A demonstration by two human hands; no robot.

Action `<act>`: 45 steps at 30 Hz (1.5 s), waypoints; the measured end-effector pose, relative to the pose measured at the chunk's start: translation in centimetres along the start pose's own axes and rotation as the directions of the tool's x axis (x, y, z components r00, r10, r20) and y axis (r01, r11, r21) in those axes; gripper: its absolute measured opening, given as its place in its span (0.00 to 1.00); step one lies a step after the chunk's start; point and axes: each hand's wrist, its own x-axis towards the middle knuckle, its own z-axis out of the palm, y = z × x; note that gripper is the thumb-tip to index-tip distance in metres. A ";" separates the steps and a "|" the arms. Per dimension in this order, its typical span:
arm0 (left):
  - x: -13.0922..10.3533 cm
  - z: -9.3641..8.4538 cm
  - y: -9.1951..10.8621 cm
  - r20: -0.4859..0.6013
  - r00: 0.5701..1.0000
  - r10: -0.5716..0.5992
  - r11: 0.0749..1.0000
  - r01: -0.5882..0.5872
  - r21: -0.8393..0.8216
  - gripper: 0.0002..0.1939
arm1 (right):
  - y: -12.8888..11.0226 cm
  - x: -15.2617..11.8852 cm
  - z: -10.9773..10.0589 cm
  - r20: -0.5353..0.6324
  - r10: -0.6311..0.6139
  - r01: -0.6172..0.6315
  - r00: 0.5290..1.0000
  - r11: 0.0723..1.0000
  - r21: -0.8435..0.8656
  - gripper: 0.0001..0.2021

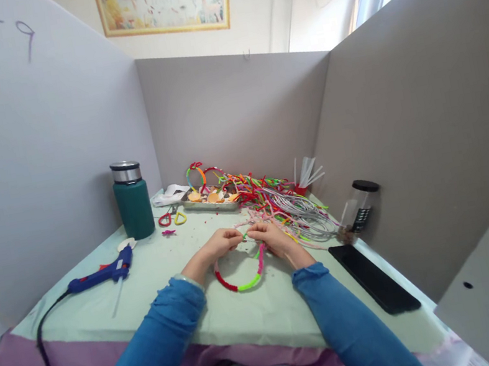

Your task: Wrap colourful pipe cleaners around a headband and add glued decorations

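Observation:
My left hand (220,244) and my right hand (276,242) meet at the middle of the table with fingertips pinched. A short piece of green pipe cleaner (244,236) shows between them, one end in each pinch. Just below hangs or lies a hoop (249,284) wrapped in red, bright green and pink fuzzy pipe cleaner; its upper part is hidden by my hands, and I cannot tell whether it touches the table. Behind my hands spreads a large heap of coloured pipe cleaners (269,191), with grey ones on its right.
On the left are a blue glue gun (100,276) with a black cord, a green flask (134,205) and scissors (172,218). A metal tray (210,205) of small pieces stands at the back. A black phone (375,278) and a black-lidded jar (358,210) lie right. Partitions surround the table.

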 end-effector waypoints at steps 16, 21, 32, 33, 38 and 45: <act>0.1 0.0 0.0 -0.078 0.994 -0.076 0.996 0.079 0.034 0.19 | -1.1 -0.4 0.4 -0.038 -0.509 0.424 0.860 0.754 -0.502 0.04; -0.1 0.0 0.4 -0.140 0.986 -0.096 0.995 0.096 -0.008 0.16 | -1.5 -0.9 0.6 0.106 -0.542 0.515 0.833 0.692 -0.506 0.05; -0.3 -0.1 0.5 -0.183 0.982 -0.045 0.998 0.052 0.035 0.22 | -1.4 -1.3 0.9 0.209 -0.568 0.583 0.796 0.626 -0.518 0.05; -0.3 -0.1 0.4 -0.180 0.983 -0.034 0.998 0.045 0.055 0.23 | -1.4 -1.2 0.9 0.199 -0.567 0.578 0.799 0.634 -0.513 0.06; 0.3 -0.4 -0.2 -0.187 0.980 0.063 0.991 -0.039 0.127 0.22 | -1.2 -0.6 0.6 -0.035 -0.498 0.441 0.866 0.796 -0.415 0.14; 0.9 -0.4 -1.0 -0.177 0.948 0.265 0.895 -0.173 0.410 0.14 | 0.3 0.5 0.1 -0.183 0.000 -0.025 0.983 0.990 -0.137 0.11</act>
